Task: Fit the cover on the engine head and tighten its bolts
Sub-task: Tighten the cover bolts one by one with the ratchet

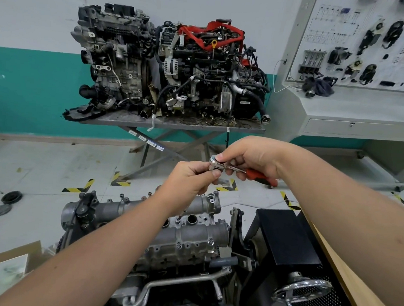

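Fingers point(215, 171) of both hands pinch a chrome ratchet wrench with a red-and-black handle point(237, 168) (left hand point(189, 178) at its head, right hand point(251, 156) round the shank), directly above the grey cast-aluminium engine-head cover point(190, 238), already seated below.

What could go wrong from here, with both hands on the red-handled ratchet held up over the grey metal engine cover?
1. The left hand pinches beneath the chrome head of the red-handled ratchet held by the right hand. A small part slipping there would probably fall toward the grey metal engine cover.
2. That cover has open round holes on top, so a dropped piece might lodge inside.
3. The long thin extension reaching down to a bolt could tip off it while the hands adjust the ratchet.
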`<action>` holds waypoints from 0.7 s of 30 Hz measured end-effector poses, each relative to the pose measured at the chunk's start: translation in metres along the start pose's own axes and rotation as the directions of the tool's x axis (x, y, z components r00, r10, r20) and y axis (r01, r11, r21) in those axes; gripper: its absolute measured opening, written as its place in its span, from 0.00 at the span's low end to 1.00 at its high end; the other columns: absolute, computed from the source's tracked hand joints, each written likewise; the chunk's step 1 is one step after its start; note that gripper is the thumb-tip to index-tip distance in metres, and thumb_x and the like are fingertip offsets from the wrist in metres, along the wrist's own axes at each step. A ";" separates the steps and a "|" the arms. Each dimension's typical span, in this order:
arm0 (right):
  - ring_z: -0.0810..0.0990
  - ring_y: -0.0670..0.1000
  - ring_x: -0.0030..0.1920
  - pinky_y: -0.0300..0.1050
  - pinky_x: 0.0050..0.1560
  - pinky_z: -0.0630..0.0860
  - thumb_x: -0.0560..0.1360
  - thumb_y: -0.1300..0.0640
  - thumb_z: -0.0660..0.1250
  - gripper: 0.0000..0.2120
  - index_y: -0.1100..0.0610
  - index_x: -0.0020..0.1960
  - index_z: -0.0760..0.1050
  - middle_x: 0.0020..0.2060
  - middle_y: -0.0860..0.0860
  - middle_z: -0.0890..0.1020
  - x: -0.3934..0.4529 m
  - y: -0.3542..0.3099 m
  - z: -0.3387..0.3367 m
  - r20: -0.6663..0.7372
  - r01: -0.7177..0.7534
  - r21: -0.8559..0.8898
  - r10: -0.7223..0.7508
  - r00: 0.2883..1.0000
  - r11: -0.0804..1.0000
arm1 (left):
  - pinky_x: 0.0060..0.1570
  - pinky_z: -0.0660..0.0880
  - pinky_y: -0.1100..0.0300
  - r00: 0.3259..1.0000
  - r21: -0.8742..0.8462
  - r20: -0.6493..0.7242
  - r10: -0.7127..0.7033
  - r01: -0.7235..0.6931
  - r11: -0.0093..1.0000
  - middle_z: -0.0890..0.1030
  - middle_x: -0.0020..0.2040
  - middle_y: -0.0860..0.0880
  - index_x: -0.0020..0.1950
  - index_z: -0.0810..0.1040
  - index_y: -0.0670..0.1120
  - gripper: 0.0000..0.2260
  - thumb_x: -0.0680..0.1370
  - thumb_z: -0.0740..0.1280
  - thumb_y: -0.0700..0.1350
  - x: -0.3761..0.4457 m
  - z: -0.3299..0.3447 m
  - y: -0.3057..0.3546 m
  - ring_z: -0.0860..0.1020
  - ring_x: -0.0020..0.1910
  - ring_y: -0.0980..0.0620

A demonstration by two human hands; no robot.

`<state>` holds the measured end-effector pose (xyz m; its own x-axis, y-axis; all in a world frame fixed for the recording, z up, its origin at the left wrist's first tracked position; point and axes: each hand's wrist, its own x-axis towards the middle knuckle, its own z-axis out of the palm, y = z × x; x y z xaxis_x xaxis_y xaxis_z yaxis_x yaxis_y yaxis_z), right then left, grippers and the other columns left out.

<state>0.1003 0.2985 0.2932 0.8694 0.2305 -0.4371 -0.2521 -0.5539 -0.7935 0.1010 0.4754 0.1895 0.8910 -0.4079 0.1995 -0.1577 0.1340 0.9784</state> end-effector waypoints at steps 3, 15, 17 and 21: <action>0.77 0.49 0.32 0.45 0.37 0.73 0.71 0.42 0.74 0.15 0.53 0.34 0.79 0.29 0.45 0.78 -0.002 0.003 0.013 -0.425 0.164 -0.191 -0.233 0.875 0.968 | 0.31 0.63 0.59 0.991 -0.058 -0.128 0.030 -0.038 0.998 0.74 0.35 0.44 0.41 0.85 0.50 0.09 0.79 0.69 0.40 0.003 0.000 -0.003 0.66 0.31 0.52; 0.77 0.50 0.40 0.46 0.48 0.73 0.79 0.51 0.64 0.08 0.55 0.52 0.74 0.40 0.50 0.83 -0.001 -0.008 0.060 -0.202 -0.001 0.683 0.190 0.961 0.731 | 0.28 0.62 0.68 0.964 0.198 -0.228 0.134 -0.089 0.976 0.73 0.28 0.59 0.37 0.82 0.49 0.11 0.79 0.70 0.41 -0.010 0.023 -0.008 0.66 0.27 0.62; 0.75 0.50 0.36 0.44 0.42 0.71 0.80 0.60 0.61 0.01 0.56 0.50 0.72 0.31 0.49 0.82 0.002 -0.015 0.066 -0.268 0.045 0.693 0.198 0.943 0.720 | 0.28 0.61 0.66 0.960 0.241 -0.227 0.165 -0.109 0.964 0.73 0.28 0.57 0.36 0.79 0.48 0.12 0.79 0.70 0.40 -0.013 0.029 -0.009 0.65 0.27 0.61; 0.79 0.51 0.36 0.48 0.47 0.71 0.81 0.59 0.60 0.04 0.56 0.48 0.72 0.23 0.47 0.78 0.006 -0.012 0.065 -0.357 0.103 0.630 0.170 0.918 0.769 | 0.31 0.65 0.62 0.959 0.400 -0.150 0.242 -0.165 0.901 0.77 0.31 0.57 0.39 0.81 0.47 0.10 0.80 0.68 0.42 -0.021 0.029 -0.007 0.69 0.29 0.59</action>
<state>0.0806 0.3589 0.2725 0.9076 -0.1682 -0.3846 -0.3720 0.1021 -0.9226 0.0710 0.4565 0.1798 0.8799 -0.2235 0.4193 -0.4592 -0.1736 0.8712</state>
